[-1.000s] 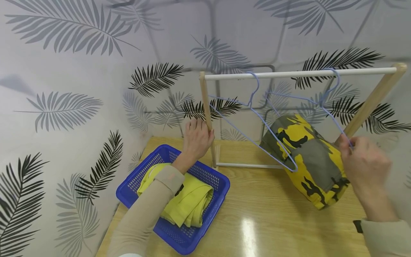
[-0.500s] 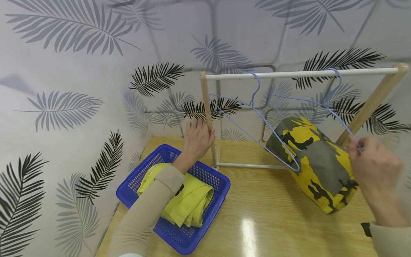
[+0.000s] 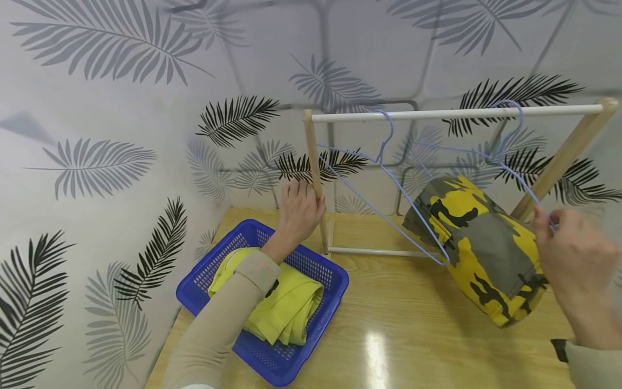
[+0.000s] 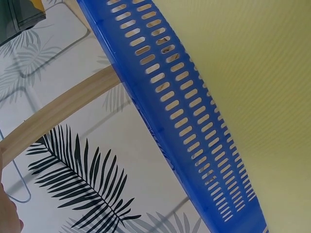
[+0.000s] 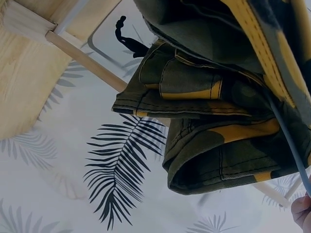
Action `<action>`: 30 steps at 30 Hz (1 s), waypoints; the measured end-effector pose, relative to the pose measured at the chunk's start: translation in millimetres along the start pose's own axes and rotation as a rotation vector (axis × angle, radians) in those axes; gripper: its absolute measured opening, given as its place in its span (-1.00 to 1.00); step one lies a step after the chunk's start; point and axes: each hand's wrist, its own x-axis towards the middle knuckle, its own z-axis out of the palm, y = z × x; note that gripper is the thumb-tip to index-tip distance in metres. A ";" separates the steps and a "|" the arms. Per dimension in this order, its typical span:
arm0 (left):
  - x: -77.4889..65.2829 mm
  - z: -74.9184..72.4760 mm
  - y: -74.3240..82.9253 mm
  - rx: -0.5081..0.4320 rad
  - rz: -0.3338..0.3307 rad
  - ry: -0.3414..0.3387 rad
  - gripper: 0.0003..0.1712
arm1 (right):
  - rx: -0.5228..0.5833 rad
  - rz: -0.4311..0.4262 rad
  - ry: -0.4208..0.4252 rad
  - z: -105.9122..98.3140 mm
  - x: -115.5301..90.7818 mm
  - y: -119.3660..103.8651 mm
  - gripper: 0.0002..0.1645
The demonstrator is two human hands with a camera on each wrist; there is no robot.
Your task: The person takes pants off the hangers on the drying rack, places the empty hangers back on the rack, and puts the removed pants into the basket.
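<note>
A small wooden clothes rack with a white rail (image 3: pixel 452 113) stands at the back of the table. My left hand (image 3: pixel 298 210) grips its left wooden post (image 3: pixel 313 173). Two light-blue wire hangers hang on the rail. The left hanger (image 3: pixel 384 178) is bare. The right hanger (image 3: pixel 510 151) carries folded yellow-and-grey camouflage trousers (image 3: pixel 481 248), seen from below as trousers (image 5: pixel 218 121) in the right wrist view. My right hand (image 3: pixel 570 254) pinches that hanger's near end. A blue basket (image 3: pixel 335 281) holds a yellow garment (image 3: pixel 286 302).
The wooden table (image 3: pixel 408 335) runs under the rack and basket. A leaf-patterned wall (image 3: pixel 121 135) closes off the back and left. The basket's slotted wall (image 4: pixel 184 121) fills the left wrist view, with the post (image 4: pixel 58 111) behind it.
My right hand has moved right along the rail with the loaded hanger, carrying the camouflage trousers further from the bare hanger. The left hand has stayed on the post.
</note>
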 end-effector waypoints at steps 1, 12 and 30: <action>0.0 -0.1 0.0 0.002 0.001 0.001 -0.67 | -0.001 0.000 0.002 -0.8 0.6 -0.1 -0.25; -1.0 0.5 -0.3 0.003 -0.003 -0.002 -0.68 | -0.007 -0.032 0.053 -13.1 5.8 -6.8 -0.33; -0.1 0.1 0.6 -0.024 -0.015 -0.007 -0.68 | -0.039 0.121 -0.081 -31.9 7.0 -15.3 -0.42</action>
